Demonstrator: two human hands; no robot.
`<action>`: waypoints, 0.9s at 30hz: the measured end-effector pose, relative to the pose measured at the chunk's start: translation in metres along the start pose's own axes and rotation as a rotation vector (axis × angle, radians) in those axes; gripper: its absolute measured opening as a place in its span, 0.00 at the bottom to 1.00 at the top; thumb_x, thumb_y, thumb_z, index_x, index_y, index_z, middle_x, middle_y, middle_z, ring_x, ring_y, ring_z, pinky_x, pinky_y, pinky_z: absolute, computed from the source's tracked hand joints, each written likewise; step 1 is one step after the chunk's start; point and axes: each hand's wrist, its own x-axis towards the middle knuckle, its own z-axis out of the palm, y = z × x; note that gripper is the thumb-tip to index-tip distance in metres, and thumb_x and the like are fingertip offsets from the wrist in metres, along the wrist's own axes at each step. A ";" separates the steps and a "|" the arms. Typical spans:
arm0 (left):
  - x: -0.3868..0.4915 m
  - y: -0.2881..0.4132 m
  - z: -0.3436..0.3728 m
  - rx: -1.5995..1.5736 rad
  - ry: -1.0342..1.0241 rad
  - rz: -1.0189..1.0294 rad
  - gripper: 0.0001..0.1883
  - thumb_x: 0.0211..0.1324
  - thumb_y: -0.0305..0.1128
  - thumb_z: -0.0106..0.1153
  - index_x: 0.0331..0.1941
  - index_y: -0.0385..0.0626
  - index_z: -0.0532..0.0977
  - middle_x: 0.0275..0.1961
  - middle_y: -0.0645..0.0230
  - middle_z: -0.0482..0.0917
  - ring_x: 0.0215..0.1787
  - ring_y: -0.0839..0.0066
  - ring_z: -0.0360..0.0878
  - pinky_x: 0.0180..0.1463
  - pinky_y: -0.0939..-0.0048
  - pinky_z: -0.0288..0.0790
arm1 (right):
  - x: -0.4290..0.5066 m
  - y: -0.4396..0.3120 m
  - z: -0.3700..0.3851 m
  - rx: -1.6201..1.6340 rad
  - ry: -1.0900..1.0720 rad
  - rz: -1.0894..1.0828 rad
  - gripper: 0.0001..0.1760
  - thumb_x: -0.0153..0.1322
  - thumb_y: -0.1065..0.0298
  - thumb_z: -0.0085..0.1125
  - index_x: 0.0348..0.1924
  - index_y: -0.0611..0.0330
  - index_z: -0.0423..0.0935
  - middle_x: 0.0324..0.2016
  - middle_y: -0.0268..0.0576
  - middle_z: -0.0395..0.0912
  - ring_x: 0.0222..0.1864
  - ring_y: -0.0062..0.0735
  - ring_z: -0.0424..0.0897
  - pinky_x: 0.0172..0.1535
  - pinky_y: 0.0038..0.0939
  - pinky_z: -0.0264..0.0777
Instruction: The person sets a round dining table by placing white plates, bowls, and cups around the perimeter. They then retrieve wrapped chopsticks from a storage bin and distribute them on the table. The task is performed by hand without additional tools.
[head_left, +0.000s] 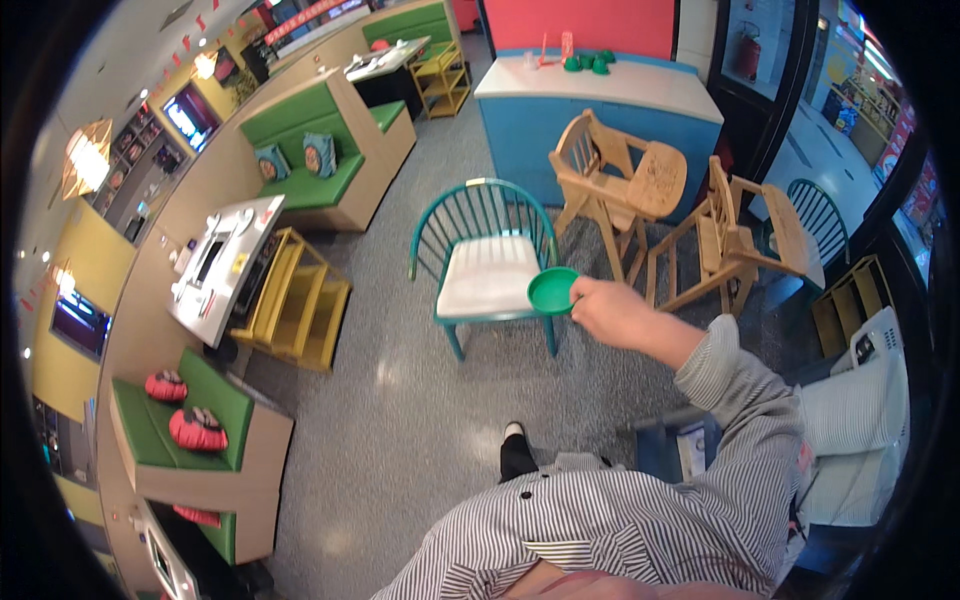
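My right hand (611, 311) grips the rim or side of a small round green bowl (553, 291), held out in front of me with its inside facing up. In the picture the bowl overlaps the front right corner of the white seat of a teal spindle-back chair (489, 277); whether they touch, I cannot tell. My left hand is out of view. Several green pieces (589, 62), bowls or cups by their look, lie on the white top of a blue counter (600, 88), near a small clear cup (530, 60) and red items.
Two wooden high chairs (619, 172) (724, 240) stand before the counter at right. A yellow tiered cart (296, 307) stands at left beside a dining table (225, 262). Green booth benches (330, 180) line the left. Stacked pale plastic items (855, 427) are close at my right.
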 end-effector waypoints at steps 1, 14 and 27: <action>0.003 0.024 -0.002 -0.010 0.002 -0.010 0.12 0.66 0.35 0.50 0.42 0.42 0.80 0.27 0.62 0.81 0.25 0.73 0.79 0.31 0.71 0.75 | 0.021 0.012 0.009 -0.005 0.023 0.001 0.07 0.68 0.69 0.60 0.32 0.65 0.79 0.41 0.49 0.75 0.41 0.49 0.80 0.45 0.43 0.75; 0.004 0.509 0.006 -0.466 -0.143 0.681 0.14 0.69 0.37 0.45 0.43 0.41 0.78 0.22 0.63 0.77 0.19 0.73 0.76 0.24 0.69 0.74 | 0.128 0.226 0.005 0.171 0.109 0.485 0.12 0.72 0.64 0.57 0.33 0.64 0.82 0.40 0.44 0.74 0.41 0.42 0.77 0.46 0.40 0.72; -0.120 0.724 0.192 0.151 -0.063 0.734 0.12 0.66 0.35 0.47 0.38 0.44 0.79 0.23 0.65 0.81 0.21 0.75 0.77 0.28 0.71 0.71 | 0.339 0.624 -0.012 0.113 0.351 0.738 0.14 0.68 0.64 0.58 0.37 0.68 0.80 0.50 0.50 0.68 0.45 0.51 0.77 0.49 0.46 0.73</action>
